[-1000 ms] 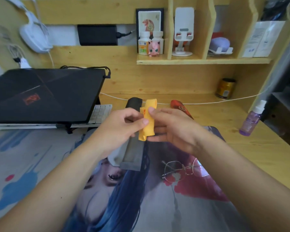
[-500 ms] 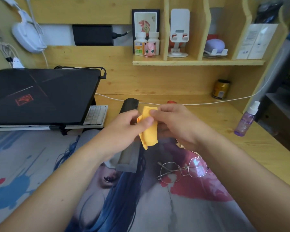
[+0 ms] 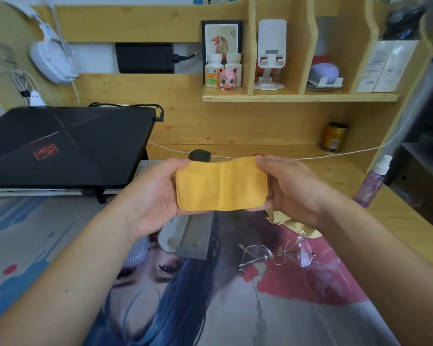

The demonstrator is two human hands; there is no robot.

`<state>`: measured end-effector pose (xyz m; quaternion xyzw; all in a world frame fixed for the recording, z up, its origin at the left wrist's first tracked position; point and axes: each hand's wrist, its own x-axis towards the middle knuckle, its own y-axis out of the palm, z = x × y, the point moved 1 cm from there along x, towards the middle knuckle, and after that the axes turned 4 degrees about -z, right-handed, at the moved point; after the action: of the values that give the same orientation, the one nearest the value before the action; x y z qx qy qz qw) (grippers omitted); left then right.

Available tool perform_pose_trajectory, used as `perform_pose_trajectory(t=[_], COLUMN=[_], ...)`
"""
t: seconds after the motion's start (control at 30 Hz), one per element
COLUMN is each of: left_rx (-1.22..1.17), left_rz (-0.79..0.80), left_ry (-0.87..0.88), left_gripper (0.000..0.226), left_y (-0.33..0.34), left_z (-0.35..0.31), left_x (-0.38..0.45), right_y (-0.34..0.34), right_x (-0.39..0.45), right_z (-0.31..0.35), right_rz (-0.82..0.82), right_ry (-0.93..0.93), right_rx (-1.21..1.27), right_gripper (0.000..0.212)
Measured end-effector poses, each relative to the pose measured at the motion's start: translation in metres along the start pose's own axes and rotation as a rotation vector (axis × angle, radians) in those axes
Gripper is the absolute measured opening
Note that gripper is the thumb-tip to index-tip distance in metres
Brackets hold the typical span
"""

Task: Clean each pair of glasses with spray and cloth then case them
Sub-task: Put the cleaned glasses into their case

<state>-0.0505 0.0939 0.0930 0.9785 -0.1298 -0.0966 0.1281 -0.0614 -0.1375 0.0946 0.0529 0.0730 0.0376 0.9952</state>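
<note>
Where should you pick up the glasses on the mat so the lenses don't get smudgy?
Pinch the thin metal bridge of the glasses between the two lenses, coming straight down from above. They lie on the desk mat, so the bridge is exposed on top, and fingers there probably miss the glass.

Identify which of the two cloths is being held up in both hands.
The brighter yellow cloth, stretched flat between the left hand and right hand. The paler, crumpled cloth lies on the desk mat beneath the right hand.
</note>
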Motion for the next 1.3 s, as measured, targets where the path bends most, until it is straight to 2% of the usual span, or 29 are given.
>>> perform_pose_trajectory(t=[0.07,0.17,0.3,0.37,0.47,0.53,0.63,0.7,0.77,0.83,0.9,1.0,1.2,1.3], left_rx=[-0.007,0.079,0.128,0.133,0.091,0.081,0.169,0.405,0.768,1.045,1.197,1.303,1.32,1.325], left_rz=[0.004,-0.033,-0.04,-0.01,-0.045,-0.072,-0.072,-0.03,-0.021,-0.051,-0.089,-0.125,-0.069,-0.079], left_ry=[-0.041,-0.012,0.093,0.134,0.14,0.125,0.106,0.092,0.039,-0.011,-0.048,-0.101,-0.138,-0.147], left_gripper=[0.036,0.039,0.042,0.039,0.033,0.036,0.031,0.033,0.037,0.027,0.028,0.029,0.026,0.028], left_y=[-0.002,-0.005,-0.008,-0.007,-0.007,-0.009,-0.008,-0.003,0.004,0.007,0.006,0.005,0.003,0.003], left_z=[0.001,0.0,-0.004,-0.004,-0.005,-0.006,-0.008,-0.01,-0.01,-0.006,0.001,0.011,0.026,0.032], left_x=[-0.001,-0.003,-0.005,-0.008,-0.013,-0.017,-0.025,-0.034,-0.039,-0.039,-0.037,-0.036,-0.028,-0.032], right_y=[0.0,-0.005,-0.01,-0.01,-0.01,-0.01,-0.006,-0.001,0.008,0.024,0.039,0.064,0.085,0.091], right_x=[-0.003,-0.005,-0.005,-0.004,0.0,0.004,0.013,0.023,0.036,0.052,0.07,0.088,0.09,0.095], right_z=[-0.001,-0.003,-0.003,-0.002,-0.003,-0.004,0.0,0.002,0.001,-0.004,-0.014,-0.031,-0.036,-0.03], right_rz=[0.072,0.154,0.137,0.128,0.132,0.188,0.289,0.252,0.172,0.141,0.105,0.073,0.294,0.352], right_ry=[0.08,0.082,-0.091,-0.171,-0.26,-0.261,-0.176,-0.152,-0.22,-0.256,-0.208,-0.161,-0.356,-0.344], right_rx=[0.004,-0.048,-0.157,-0.122,-0.083,-0.069,-0.077,-0.219,-0.503,-0.716,-0.771,-0.87,-1.384,-1.574], right_gripper=[0.033,0.013,0.02,0.023,0.037,0.039,0.026,0.019,0.004,0.015,0.021,0.02,0.003,0.02])
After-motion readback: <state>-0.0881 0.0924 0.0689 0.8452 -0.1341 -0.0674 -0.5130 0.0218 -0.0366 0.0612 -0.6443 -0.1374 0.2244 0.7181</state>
